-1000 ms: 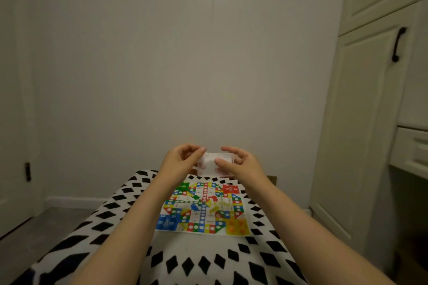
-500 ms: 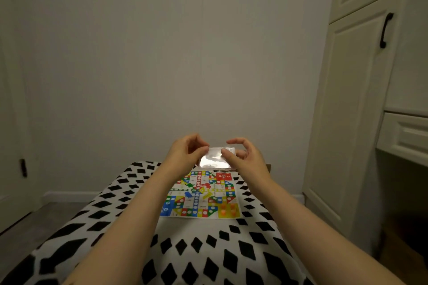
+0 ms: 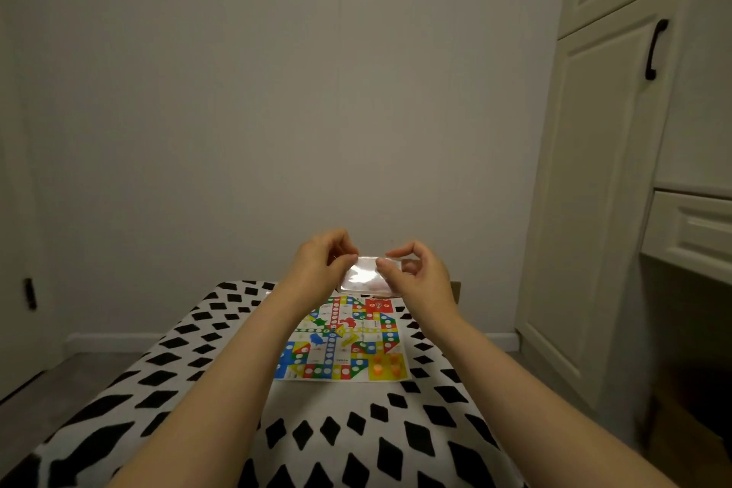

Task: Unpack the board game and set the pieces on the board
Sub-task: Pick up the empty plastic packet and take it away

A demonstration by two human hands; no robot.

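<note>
Hands meet above the far edge of the game board (image 3: 348,337): left hand (image 3: 321,263) and right hand (image 3: 416,273) each pinch the clear plastic pouch (image 3: 364,275). Likely light, limp and slippery; best pinched at its top corners.

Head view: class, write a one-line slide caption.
Both hands, left and right, pinch a clear plastic packet above the colourful game board.

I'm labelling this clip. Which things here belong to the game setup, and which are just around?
Job:
bag, pinched by left hand and right hand
board
orange pieces on its yellow corner

Just around:
patterned cloth
cabinet
box edge behind the right hand
</note>
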